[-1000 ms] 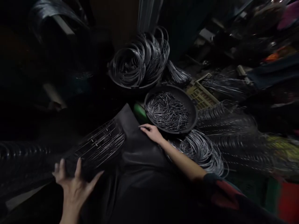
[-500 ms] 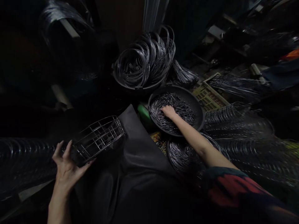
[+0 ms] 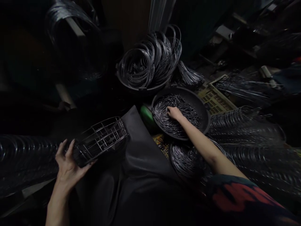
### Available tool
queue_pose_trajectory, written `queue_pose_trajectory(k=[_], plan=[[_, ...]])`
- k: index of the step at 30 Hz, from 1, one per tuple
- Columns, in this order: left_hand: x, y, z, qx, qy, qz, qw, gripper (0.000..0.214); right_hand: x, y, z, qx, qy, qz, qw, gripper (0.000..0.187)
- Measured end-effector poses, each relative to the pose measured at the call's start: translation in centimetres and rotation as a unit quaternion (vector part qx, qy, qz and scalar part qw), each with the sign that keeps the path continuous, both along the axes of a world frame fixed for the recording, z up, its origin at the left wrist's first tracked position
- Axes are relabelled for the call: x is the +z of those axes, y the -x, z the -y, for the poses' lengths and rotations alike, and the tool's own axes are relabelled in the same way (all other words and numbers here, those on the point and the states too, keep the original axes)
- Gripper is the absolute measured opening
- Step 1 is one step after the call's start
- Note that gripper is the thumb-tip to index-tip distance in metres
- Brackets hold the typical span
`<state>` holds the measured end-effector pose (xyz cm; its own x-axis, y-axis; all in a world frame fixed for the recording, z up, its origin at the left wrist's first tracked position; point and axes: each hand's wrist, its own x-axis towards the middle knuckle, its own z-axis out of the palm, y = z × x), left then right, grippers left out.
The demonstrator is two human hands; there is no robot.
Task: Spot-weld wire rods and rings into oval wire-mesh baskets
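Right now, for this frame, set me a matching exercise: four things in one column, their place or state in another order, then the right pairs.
Things
1. wire basket
2. short wire pieces
3. wire hoops
4. yellow crate

Place or state
A. under the right hand, in the near black pan
B. standing on edge in the far black tub
C. gripped at one end by the left hand
D. lying flat, right of the black pan

Pairs: 1-C, 2-A, 3-B, 4-D
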<state>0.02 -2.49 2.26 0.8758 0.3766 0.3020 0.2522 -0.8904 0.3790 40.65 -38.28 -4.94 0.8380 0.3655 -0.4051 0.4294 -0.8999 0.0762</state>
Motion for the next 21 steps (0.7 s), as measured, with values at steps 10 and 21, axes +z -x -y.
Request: queue_pose_trajectory(k=[10, 21], plan=[[-1.1, 0.5, -0.6, -0.002, -0.025, -0.014, 1.000, 0.101, -1.7, 0.7, -2.6, -0.062, -0.052, -0.015, 0.997, 0.032], [-0.6, 0.3, -0.3, -0.018, -0.027, -0.019, 0.999, 0.100, 3.6, 5.9, -2.9, -0.076, -0.256, 0.048, 0.962, 0.032]])
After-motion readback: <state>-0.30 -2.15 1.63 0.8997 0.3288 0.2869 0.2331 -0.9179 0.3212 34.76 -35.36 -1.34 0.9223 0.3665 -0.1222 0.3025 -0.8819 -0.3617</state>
